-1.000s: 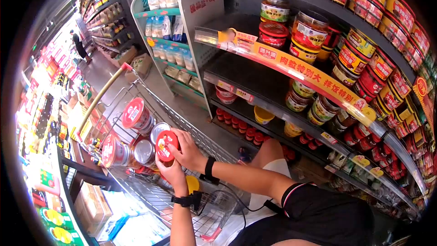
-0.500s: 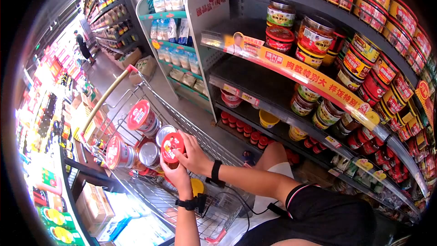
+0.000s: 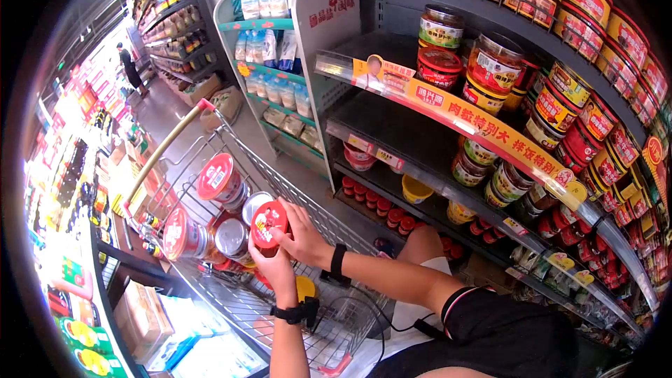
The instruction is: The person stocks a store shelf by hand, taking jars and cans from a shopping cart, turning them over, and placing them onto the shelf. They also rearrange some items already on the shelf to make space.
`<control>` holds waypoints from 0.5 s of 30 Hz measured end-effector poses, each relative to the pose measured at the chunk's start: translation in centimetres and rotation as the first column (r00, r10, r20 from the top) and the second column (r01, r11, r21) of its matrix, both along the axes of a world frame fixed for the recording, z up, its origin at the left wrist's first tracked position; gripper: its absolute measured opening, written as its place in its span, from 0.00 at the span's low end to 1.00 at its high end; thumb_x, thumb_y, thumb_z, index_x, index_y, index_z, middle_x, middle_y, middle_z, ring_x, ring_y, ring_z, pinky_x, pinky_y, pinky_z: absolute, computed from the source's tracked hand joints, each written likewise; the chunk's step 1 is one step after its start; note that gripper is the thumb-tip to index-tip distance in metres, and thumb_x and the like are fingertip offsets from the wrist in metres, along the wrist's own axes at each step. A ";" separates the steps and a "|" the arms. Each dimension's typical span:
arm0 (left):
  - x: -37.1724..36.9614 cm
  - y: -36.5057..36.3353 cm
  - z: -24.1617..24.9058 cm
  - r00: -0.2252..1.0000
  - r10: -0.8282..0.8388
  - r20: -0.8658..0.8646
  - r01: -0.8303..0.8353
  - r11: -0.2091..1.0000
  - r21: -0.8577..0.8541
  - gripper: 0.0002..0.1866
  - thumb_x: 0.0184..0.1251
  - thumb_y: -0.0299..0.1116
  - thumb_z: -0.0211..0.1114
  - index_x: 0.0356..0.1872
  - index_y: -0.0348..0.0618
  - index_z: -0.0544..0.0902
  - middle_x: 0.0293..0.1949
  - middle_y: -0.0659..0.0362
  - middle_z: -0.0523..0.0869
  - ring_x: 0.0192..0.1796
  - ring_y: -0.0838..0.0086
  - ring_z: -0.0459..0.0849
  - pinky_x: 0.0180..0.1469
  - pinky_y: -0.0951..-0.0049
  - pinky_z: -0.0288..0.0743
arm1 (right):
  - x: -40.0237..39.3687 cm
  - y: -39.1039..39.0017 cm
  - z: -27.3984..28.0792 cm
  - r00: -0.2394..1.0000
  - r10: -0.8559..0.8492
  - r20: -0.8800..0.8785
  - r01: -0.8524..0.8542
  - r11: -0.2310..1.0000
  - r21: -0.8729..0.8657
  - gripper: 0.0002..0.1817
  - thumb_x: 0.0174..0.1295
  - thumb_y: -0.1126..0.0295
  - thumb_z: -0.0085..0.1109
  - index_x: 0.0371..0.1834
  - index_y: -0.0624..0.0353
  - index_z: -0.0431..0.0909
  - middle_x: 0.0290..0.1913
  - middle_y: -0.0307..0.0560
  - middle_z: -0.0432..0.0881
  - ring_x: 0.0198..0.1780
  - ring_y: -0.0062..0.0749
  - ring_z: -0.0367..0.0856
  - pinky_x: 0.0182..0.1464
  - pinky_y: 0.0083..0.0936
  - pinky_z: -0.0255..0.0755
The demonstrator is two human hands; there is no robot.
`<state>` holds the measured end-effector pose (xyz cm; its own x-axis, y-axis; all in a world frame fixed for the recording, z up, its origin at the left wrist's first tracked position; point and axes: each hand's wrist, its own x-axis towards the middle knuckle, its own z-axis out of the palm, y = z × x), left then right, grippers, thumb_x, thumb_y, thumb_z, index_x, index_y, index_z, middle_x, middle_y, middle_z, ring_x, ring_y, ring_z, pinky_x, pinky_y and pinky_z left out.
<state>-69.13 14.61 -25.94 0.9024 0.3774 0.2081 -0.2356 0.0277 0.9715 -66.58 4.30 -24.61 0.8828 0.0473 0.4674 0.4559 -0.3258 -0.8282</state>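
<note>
A red-lidded jar (image 3: 269, 224) is held between both my hands above the shopping cart (image 3: 241, 161), its lid facing up toward me. My left hand (image 3: 275, 269) grips it from the near side, below the lid. With its fingers curved around the far right side, my right hand (image 3: 304, 236) presses on the same jar, thumb near the lid's edge. In the cart beside it stand a silver-topped can (image 3: 231, 236), another silver-topped can (image 3: 256, 204) and red-lidded tubs (image 3: 218, 176). A yellow lid (image 3: 305, 287) shows under my wrists. The held jar's body is mostly hidden.
Shelves (image 3: 392, 115) to the right carry several jars and tubs behind an orange label strip (image 3: 476, 122). A rack of blue-white bags (image 3: 269, 49) stands beyond the cart. Cardboard boxes (image 3: 143, 315) lie at lower left. A person (image 3: 129, 70) stands far down the aisle.
The view has shifted slightly, so the shelves and cart sit a little further right and lower. Both hands keep hold of the red-lidded jar, which looks turned slightly.
</note>
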 end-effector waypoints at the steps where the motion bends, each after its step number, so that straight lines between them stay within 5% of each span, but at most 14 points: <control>1: -0.1 -0.2 0.3 1.000 0.002 -0.002 -0.002 1.000 -0.014 0.39 0.59 0.25 0.74 0.69 0.34 0.62 0.62 0.50 0.74 0.62 0.67 0.76 0.63 0.69 0.72 | 0.1 -0.1 0.2 1.000 0.008 -0.005 -0.008 1.000 0.002 0.42 0.65 0.53 0.56 0.72 0.75 0.55 0.68 0.67 0.64 0.69 0.57 0.62 0.72 0.42 0.56; 15: 1.5 -1.7 0.5 0.999 0.042 -0.026 -0.043 0.999 -0.019 0.36 0.63 0.28 0.73 0.69 0.32 0.63 0.63 0.50 0.73 0.63 0.67 0.75 0.63 0.69 0.72 | 2.4 -1.8 0.8 0.999 0.045 0.029 -0.044 0.998 -0.034 0.40 0.67 0.53 0.56 0.71 0.75 0.56 0.65 0.68 0.68 0.67 0.57 0.66 0.70 0.40 0.59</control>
<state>-67.65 12.95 -25.41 0.8904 0.4194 0.1771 -0.2116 0.0368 0.9767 -64.23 2.49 -23.81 0.8651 0.1017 0.4912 0.4950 -0.3316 -0.8031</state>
